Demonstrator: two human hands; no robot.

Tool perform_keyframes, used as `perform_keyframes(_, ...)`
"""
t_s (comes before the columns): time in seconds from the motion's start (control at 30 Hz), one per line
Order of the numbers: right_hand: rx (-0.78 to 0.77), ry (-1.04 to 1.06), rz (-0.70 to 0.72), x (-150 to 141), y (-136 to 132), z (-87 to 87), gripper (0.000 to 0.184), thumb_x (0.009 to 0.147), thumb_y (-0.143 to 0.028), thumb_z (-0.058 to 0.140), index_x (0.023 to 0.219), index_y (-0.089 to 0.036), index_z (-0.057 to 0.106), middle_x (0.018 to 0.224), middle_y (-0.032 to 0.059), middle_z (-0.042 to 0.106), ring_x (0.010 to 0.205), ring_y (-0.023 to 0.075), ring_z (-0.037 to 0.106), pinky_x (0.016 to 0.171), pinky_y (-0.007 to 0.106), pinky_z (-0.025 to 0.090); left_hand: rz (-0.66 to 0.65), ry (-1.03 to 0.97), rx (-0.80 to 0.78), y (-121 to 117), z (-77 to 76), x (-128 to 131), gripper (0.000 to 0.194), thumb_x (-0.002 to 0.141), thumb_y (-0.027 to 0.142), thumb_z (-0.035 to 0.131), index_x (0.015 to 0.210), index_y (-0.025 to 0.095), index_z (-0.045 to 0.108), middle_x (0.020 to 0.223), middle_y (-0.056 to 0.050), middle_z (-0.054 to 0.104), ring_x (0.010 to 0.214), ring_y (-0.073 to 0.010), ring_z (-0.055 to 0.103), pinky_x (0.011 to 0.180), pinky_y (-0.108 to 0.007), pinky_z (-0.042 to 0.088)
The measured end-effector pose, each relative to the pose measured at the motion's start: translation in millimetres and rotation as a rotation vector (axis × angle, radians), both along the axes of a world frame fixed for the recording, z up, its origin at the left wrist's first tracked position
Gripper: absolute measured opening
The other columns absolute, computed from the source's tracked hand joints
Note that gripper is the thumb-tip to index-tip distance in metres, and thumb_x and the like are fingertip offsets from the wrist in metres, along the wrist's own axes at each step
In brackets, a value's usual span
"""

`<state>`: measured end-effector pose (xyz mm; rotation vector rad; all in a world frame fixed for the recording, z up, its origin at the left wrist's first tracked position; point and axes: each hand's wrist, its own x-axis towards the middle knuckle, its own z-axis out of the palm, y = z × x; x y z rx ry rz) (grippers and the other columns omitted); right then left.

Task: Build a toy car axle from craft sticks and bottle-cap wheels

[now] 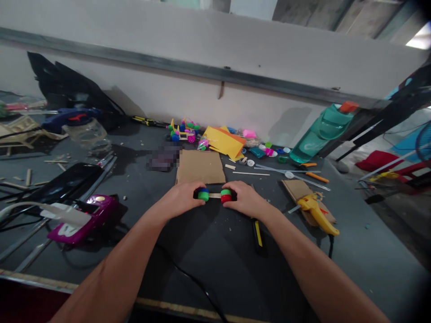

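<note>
My left hand (183, 198) is closed around a blue and green pair of bottle caps (203, 195). My right hand (245, 199) grips a green and red pair of bottle caps (226, 196). A short flat wooden stick (214, 195) spans the gap between the two pairs; its ends are hidden by the caps. Just beyond my hands lies a piece of cardboard (201, 167) on the dark table. A yellow and black utility knife (257, 235) rests beside my right forearm.
A yellow glue gun (318, 213) sits on cardboard at the right. Behind it stands a teal water bottle (316, 134). Coloured paper (224, 141), small toy pieces (183, 131) and loose caps line the wall. A purple power strip (85, 222) is at the left, and a black cable (188, 273) runs in front.
</note>
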<state>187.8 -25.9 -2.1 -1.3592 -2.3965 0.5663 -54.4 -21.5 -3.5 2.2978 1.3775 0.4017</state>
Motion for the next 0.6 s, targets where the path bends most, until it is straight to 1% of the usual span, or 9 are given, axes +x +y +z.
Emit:
perform_keyframes(0.1, -0.003, -0.008, -0.006, 0.7, 0.8, 3.2, 0.032, 0.070, -0.028, 0.072, 0.100, -0.021, 0.062, 0.104, 0.0050, 0.064, 0.099, 0.0218, 0.055, 0.085, 0.036, 0.041, 0.005, -0.004, 0.051, -0.7, -4.2, 4.0, 0.037, 0.076, 0.036, 0.061, 0.112, 0.026, 0.059, 0.109, -0.002, 0.067, 0.097, -0.0233, 0.061, 0.083, -0.035, 0.046)
perform_keyframes(0.2, 0.003, -0.016, -0.004, 2.8, 2.6, 5.4, 0.028, 0.068, -0.026, 0.073, 0.094, -0.021, 0.063, 0.097, 0.0035, 0.065, 0.094, 0.0207, 0.056, 0.082, 0.033, 0.041, -0.017, -0.025, 0.099, -2.0, -8.0, 9.0, 0.035, 0.078, 0.035, 0.059, 0.112, 0.026, 0.059, 0.111, -0.002, 0.066, 0.102, -0.0238, 0.060, 0.087, -0.035, 0.045)
perform_keyframes(0.3, 0.000, -0.046, -0.017, 5.9, 4.4, 6.6, 0.027, 0.068, -0.027, 0.073, 0.092, -0.021, 0.063, 0.092, 0.0030, 0.065, 0.089, 0.0204, 0.056, 0.077, 0.032, 0.041, -0.038, -0.052, 0.108, -2.6, -10.2, 11.0, 0.048, 0.076, 0.035, 0.063, 0.122, 0.025, 0.053, 0.120, -0.004, 0.062, 0.108, -0.0245, 0.057, 0.092, -0.036, 0.043)
perform_keyframes(0.4, -0.015, -0.076, -0.023, 8.6, 5.8, 7.2, 0.026, 0.067, -0.028, 0.073, 0.091, -0.021, 0.063, 0.091, 0.0033, 0.065, 0.087, 0.0208, 0.056, 0.075, 0.032, 0.041, -0.030, -0.073, 0.090, -2.2, -10.7, 9.2, 0.057, 0.074, 0.036, 0.065, 0.127, 0.024, 0.049, 0.123, -0.006, 0.060, 0.108, -0.0245, 0.057, 0.093, -0.037, 0.043)
perform_keyframes(0.5, -0.036, -0.071, -0.019, 10.3, 6.4, 7.7, 0.032, 0.066, -0.028, 0.073, 0.096, -0.021, 0.064, 0.096, 0.0044, 0.065, 0.090, 0.0216, 0.056, 0.078, 0.033, 0.041, -0.019, -0.076, 0.057, -1.8, -9.7, 6.7, 0.052, 0.074, 0.038, 0.064, 0.123, 0.025, 0.052, 0.117, -0.005, 0.063, 0.104, -0.0242, 0.059, 0.091, -0.037, 0.044)
perform_keyframes(0.6, -0.060, -0.040, -0.037, 11.4, 6.0, 8.9, 0.046, 0.065, -0.029, 0.074, 0.108, -0.020, 0.061, 0.104, 0.0070, 0.064, 0.094, 0.0229, 0.057, 0.081, 0.035, 0.043, -0.009, -0.065, 0.055, -1.7, -8.2, 5.9, 0.046, 0.074, 0.038, 0.064, 0.118, 0.026, 0.056, 0.115, -0.005, 0.064, 0.103, -0.0244, 0.060, 0.089, -0.038, 0.045)
